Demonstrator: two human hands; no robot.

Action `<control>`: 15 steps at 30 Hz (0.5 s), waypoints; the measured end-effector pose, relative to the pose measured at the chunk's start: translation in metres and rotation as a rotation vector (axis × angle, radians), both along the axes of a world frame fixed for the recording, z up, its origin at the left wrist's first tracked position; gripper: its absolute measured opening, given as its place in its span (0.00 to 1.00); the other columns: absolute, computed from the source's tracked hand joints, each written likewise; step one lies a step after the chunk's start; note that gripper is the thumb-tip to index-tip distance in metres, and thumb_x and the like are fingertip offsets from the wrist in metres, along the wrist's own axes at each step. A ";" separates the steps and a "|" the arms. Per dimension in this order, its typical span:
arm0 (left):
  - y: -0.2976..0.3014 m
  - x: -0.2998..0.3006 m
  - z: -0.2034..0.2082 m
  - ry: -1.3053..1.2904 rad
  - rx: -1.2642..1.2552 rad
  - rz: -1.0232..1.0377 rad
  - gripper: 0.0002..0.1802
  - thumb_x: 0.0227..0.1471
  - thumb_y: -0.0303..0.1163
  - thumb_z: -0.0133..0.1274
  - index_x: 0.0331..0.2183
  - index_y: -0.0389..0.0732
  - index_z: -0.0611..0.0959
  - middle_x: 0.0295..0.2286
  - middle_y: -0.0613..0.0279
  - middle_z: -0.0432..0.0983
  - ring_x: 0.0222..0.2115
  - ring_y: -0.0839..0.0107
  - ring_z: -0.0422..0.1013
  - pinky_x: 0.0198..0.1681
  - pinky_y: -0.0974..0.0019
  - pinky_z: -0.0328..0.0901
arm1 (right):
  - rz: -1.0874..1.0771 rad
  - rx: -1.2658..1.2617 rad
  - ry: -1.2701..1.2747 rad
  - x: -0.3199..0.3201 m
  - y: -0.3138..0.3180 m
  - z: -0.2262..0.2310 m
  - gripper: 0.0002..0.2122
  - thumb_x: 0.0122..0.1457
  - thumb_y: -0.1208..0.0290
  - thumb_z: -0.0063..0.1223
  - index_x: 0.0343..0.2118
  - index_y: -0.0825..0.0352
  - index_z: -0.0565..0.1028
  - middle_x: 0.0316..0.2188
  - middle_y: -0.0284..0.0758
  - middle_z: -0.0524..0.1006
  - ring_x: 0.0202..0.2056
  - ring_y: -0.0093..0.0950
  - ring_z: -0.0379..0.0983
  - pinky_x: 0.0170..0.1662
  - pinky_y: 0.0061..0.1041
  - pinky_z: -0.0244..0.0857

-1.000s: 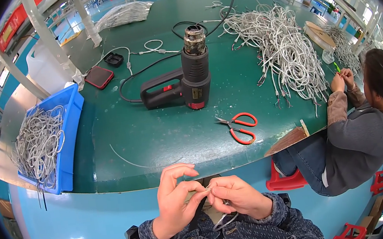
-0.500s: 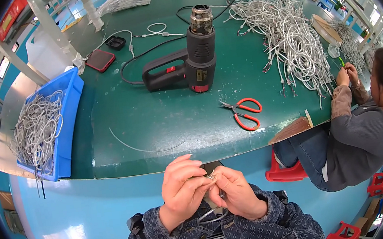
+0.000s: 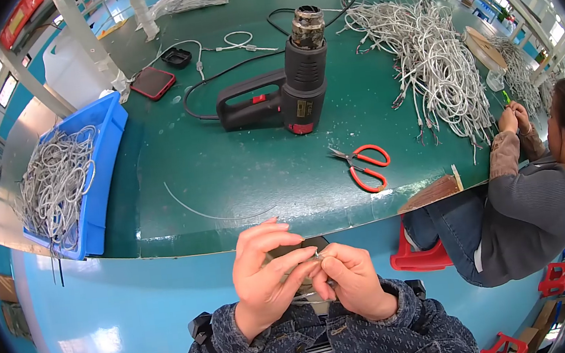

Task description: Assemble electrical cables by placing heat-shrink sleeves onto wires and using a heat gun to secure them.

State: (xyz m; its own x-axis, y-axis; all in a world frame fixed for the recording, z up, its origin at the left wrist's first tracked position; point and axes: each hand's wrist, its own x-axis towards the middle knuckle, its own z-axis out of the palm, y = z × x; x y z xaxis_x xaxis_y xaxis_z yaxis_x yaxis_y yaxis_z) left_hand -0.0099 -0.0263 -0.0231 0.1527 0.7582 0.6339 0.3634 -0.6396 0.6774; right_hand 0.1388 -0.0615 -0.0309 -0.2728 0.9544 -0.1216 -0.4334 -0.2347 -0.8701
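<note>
In front of my chest, just off the near table edge, both hands meet fingertip to fingertip. My right hand (image 3: 357,280) pinches the end of a pale grey cable (image 3: 304,300); a stretch of that cable shows below the fingers. My left hand (image 3: 265,269) has thumb and index finger closed on the same cable end, its other fingers lifted and bent. The tip between the fingers is small and mostly hidden. On the green table (image 3: 227,175) beyond lie red-handled scissors (image 3: 368,167), blades apart, and a thin, curved clear strand (image 3: 207,217).
A black heat gun (image 3: 303,78) stands nozzle up mid-table. At left a blue bin (image 3: 109,150) holds tangled cables; a red-and-black flat case (image 3: 153,83) lies behind it. A large cable heap (image 3: 432,64) covers the right side, where a co-worker (image 3: 539,198) sits on a red stool (image 3: 420,257).
The view has shifted slightly. My hands stay together at the cable end, with small finger movements; the cable loop below them shows less than before.
</note>
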 end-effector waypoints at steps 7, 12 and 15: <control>0.002 0.001 0.005 0.054 0.016 0.028 0.12 0.32 0.25 0.62 0.27 0.42 0.83 0.32 0.62 0.74 0.38 0.60 0.68 0.45 0.55 0.65 | 0.020 -0.030 -0.015 0.001 0.003 0.003 0.13 0.63 0.69 0.39 0.29 0.73 0.70 0.14 0.35 0.70 0.14 0.17 0.62 0.16 0.14 0.51; 0.003 0.000 0.007 0.097 -0.019 0.026 0.11 0.33 0.25 0.61 0.27 0.42 0.82 0.33 0.62 0.74 0.39 0.59 0.67 0.45 0.55 0.64 | 0.033 -0.054 0.007 0.004 0.005 0.002 0.12 0.63 0.69 0.39 0.31 0.72 0.72 0.15 0.32 0.71 0.15 0.15 0.63 0.18 0.13 0.55; 0.003 -0.001 0.012 0.135 -0.028 0.021 0.10 0.33 0.25 0.60 0.27 0.42 0.82 0.33 0.62 0.74 0.40 0.58 0.67 0.45 0.54 0.63 | 0.026 -0.076 -0.005 0.005 0.006 0.002 0.12 0.63 0.69 0.39 0.31 0.72 0.72 0.15 0.32 0.71 0.15 0.15 0.63 0.18 0.13 0.55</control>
State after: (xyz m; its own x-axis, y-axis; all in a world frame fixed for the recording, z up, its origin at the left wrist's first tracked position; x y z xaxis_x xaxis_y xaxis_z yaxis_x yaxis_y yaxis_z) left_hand -0.0107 -0.0235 -0.0114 0.2191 0.7792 0.5872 0.4656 -0.6124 0.6389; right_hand 0.1438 -0.0553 -0.0287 -0.2965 0.9351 -0.1944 -0.4222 -0.3109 -0.8516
